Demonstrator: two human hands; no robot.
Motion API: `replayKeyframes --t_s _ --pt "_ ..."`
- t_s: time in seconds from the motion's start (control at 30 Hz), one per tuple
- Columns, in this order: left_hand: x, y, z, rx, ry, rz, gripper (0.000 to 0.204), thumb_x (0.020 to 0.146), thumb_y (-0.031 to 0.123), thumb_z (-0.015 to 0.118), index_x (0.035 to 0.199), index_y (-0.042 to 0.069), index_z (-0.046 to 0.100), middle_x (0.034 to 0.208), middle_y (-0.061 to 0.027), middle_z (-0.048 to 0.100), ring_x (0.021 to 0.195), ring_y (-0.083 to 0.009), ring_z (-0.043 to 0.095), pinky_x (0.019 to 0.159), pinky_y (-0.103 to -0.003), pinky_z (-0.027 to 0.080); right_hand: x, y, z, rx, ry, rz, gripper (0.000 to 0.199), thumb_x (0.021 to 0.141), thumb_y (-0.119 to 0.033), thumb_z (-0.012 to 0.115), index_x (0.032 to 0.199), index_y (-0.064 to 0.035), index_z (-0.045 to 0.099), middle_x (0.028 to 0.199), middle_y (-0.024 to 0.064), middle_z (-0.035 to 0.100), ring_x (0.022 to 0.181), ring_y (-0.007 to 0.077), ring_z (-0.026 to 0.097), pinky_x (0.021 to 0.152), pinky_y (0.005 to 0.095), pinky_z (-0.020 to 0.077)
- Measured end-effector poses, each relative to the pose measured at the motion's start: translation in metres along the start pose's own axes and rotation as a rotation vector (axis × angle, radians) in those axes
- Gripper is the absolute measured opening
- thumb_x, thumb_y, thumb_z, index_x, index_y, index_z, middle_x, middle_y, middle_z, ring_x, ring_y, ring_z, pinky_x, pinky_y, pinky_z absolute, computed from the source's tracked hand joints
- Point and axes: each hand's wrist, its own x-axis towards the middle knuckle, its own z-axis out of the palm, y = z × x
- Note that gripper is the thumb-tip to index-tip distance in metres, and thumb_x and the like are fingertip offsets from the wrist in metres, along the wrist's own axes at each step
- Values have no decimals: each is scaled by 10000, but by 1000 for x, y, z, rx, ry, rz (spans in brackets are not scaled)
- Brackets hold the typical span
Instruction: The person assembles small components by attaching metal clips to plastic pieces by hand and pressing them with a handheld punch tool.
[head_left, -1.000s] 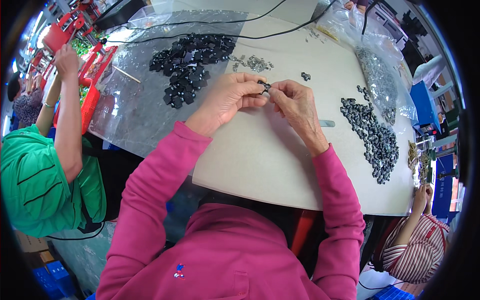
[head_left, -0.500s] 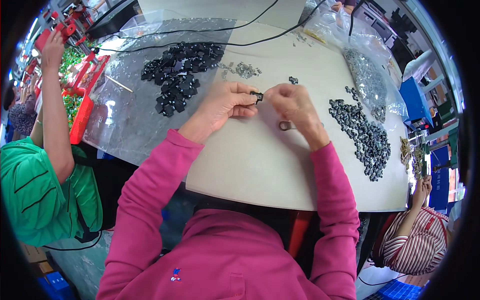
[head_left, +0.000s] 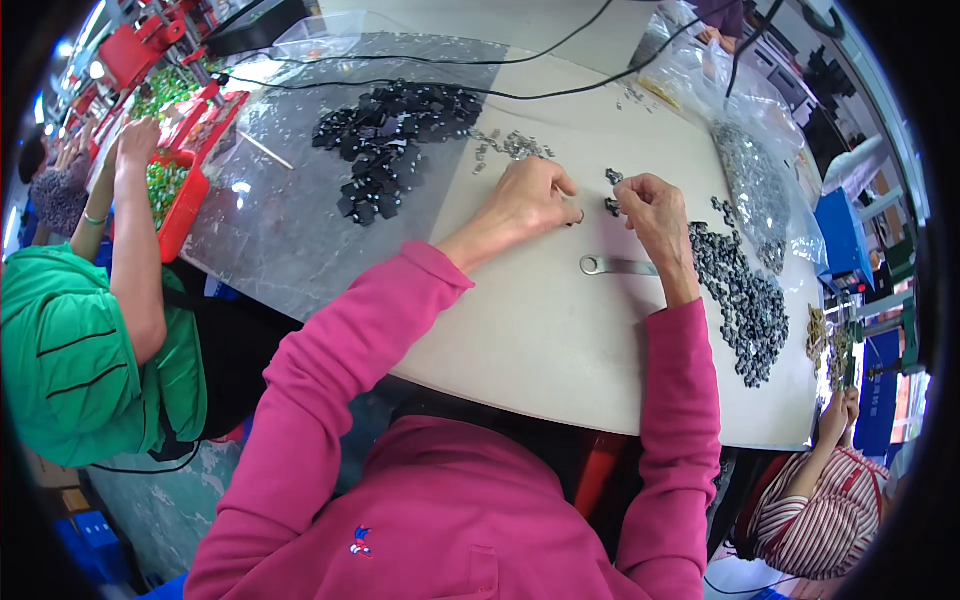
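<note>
Small dark part [head_left: 611, 206] between the fingertips too tiny to identify; left hand [head_left: 530, 197] palm hidden; silver bits [head_left: 510, 146] blurred; table [head_left: 520, 330] near edge covered by pink sleeves

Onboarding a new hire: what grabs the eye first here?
The bright pink sleeves reach up the middle, with the left hand and right hand close together over a small dark part on the pale table. A heap of black parts lies upper left on clear plastic, a grey heap on the right.
</note>
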Motion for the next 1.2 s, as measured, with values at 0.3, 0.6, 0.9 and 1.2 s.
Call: replayKeyframes --t_s 0.3,0.6,0.9,1.2 --pt "15 -55 -95 496 465 71 154 724 87 650 868 70 702 743 -118 669 664 -225 650 622 -311 496 15 -13 36 -62 -54 -198 157 774 -111 584 814 31 638 652 117 626 569 189 585 568 305 478" --pt "21 -74 -113 728 492 151 130 721 83 649 834 103 710 774 -101 674 696 -265 644 653 -354 503 36 -35 119 -212 -144 -609 130 752 -55 572 849 -29 655 827 142 624 751 328 611 680 398 488" --pt "21 -64 -110 629 254 1 149 691 148 673 824 90 705 742 -113 668 681 -282 644 667 -372 508 25 -34 112 -415 -201 -661 96 776 -50 577 824 -2 645 819 149 600 783 331 584 700 405 471" --pt "18 -56 -99 686 383 -51 192 681 181 698 844 79 699 785 -111 678 738 -298 647 701 -377 514 13 -33 95 -328 -255 -509 113 761 -47 586 830 21 644 767 165 625 703 315 606 669 389 479"
